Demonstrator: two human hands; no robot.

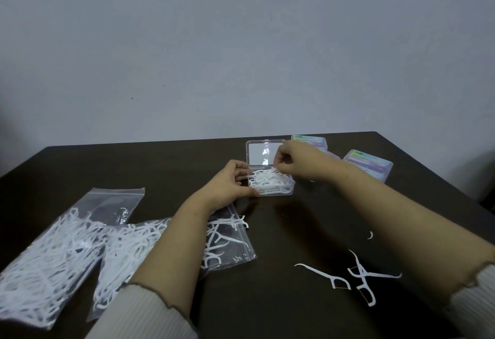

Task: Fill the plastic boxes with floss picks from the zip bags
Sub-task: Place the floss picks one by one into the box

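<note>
My left hand [230,182] grips the open plastic box [270,184] at its left wall; my right hand [292,160] pinches floss picks [267,177] lying heaped in it. Two zip bags [61,247] of picks lie left; closed boxes [368,164] sit right.

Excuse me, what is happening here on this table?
A person is packing floss picks into an open plastic box on a dark table. The left hand holds the box at its side, while the right hand pinches picks above the pile inside. Two zip bags of picks lie at the left, a few loose picks lie near the right forearm, and closed boxes wait behind.
</note>
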